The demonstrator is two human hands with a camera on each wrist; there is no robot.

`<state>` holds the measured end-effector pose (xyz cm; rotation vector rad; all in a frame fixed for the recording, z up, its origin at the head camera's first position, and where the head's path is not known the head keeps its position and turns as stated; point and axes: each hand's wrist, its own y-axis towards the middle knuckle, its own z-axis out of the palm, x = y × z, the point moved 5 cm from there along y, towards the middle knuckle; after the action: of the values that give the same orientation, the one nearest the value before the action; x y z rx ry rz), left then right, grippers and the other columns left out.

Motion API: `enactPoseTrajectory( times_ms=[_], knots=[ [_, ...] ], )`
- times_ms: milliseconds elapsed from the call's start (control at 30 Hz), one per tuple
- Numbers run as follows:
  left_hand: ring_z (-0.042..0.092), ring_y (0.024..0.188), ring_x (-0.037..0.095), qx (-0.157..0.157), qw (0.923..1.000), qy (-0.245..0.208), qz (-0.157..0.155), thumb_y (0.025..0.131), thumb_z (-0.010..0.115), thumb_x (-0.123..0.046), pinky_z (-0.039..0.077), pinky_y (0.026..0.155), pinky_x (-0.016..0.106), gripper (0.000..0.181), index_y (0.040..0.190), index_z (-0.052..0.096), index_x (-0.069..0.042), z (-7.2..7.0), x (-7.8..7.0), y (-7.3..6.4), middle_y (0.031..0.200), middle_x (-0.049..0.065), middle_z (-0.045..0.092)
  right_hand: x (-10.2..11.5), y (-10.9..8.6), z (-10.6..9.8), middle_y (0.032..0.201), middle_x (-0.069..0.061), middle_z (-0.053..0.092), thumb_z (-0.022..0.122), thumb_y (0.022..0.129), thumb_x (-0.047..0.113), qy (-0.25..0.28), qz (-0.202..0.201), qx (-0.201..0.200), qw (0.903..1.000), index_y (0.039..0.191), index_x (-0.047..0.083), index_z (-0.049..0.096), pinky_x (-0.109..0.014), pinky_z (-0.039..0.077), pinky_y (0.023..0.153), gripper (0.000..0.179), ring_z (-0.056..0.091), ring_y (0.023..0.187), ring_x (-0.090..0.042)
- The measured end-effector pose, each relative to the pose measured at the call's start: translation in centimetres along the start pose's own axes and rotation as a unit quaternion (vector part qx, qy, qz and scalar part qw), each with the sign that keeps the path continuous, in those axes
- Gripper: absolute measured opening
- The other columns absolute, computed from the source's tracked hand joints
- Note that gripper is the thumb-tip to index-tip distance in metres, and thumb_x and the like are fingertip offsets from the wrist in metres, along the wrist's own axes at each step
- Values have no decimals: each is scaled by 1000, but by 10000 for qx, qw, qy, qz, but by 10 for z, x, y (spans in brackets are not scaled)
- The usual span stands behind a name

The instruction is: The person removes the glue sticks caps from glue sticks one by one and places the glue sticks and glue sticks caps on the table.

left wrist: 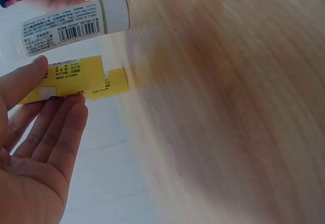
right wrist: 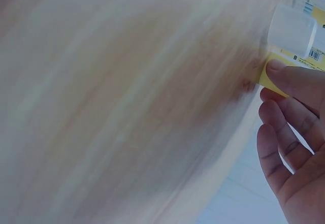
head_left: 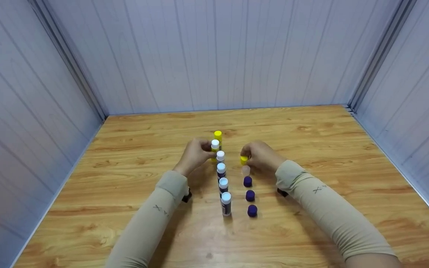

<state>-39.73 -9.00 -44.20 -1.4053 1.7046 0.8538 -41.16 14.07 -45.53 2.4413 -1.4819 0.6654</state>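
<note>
My left hand (head_left: 195, 156) pinches an uncapped yellow glue stick (head_left: 215, 150), its white top upward, between thumb and fingers. The left wrist view shows printed text on this yellow glue stick (left wrist: 76, 76). On the right, my other hand (head_left: 262, 155) holds a small yellow cap (head_left: 244, 160) by its thumb and fingertips. In the right wrist view, the yellow cap (right wrist: 271, 76) is at the tabletop beside a translucent cap (right wrist: 292, 30). A capped yellow glue stick (head_left: 218, 136) stands behind the held one.
Several uncapped glue sticks (head_left: 226, 204) stand upright in a line toward me, a white-bodied one (left wrist: 66, 26) nearest the held stick. Right of them runs a row of caps: the translucent cap (head_left: 246, 171), then dark purple caps (head_left: 250, 195). Pale panel walls (head_left: 229, 56) enclose the wooden table (head_left: 155, 130).
</note>
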Motion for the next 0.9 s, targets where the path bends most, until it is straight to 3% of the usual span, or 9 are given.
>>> enactPoseTrajectory(
  times_ms=[200, 433, 667, 900],
  knots=[
    [72, 110, 24, 135, 9999, 85, -21, 97, 81, -2, 62, 100, 42, 18, 113, 82, -9, 3, 2, 5, 115, 9, 79, 2, 0, 0, 111, -16, 78, 80, 94, 1, -108, -83, -25, 9999, 116, 0, 79, -47, 61, 95, 22, 69, 99, -28],
    [72, 105, 23, 428, 9987, -23, 272, 99, 77, 1, 62, 99, 41, 16, 112, 83, -7, 10, 3, 11, 110, 10, 80, 2, 0, 0, 111, -18, 78, 78, 95, 1, -203, -172, -69, 9996, 114, -2, 78, -46, 62, 93, 19, 70, 98, -29],
    [72, 110, 27, 730, 9964, 87, 431, 100, 72, 5, 60, 103, 43, 22, 121, 78, 1, 15, 4, 17, 115, 13, 79, 0, 1, 1, 117, -17, 79, 78, 97, 3, -151, -50, 13, 9999, 118, 0, 78, -47, 62, 97, 21, 71, 103, -28],
    [71, 113, 27, 818, 9956, 162, 421, 101, 71, 6, 60, 106, 44, 25, 123, 78, -3, 16, 5, 21, 120, 13, 78, -1, 2, 1, 117, -18, 79, 78, 97, 2, -141, -54, 14, 9999, 120, 0, 78, -47, 62, 98, 23, 72, 105, -30]
  ],
)
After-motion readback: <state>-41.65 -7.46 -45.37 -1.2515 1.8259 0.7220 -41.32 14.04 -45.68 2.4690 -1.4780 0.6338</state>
